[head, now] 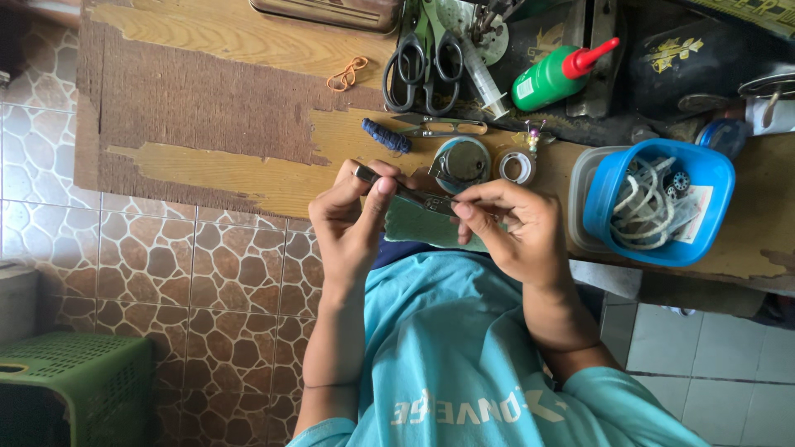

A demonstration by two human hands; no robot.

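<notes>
My left hand grips one end of a thin metal tool like tweezers, with the thumb pressed along its top. My right hand pinches the tool's other end between thumb and fingertips. The tool is held level just over the near edge of the worn wooden table. A piece of green cloth lies under both hands. My teal shirt fills the bottom of the view.
Behind the hands lie a dark blue thread spool, small snips, a round metal lid and a tape roll. Farther back are black scissors, a syringe, a green bottle and a sewing machine. A blue tub holds cords. A green stool stands on the floor.
</notes>
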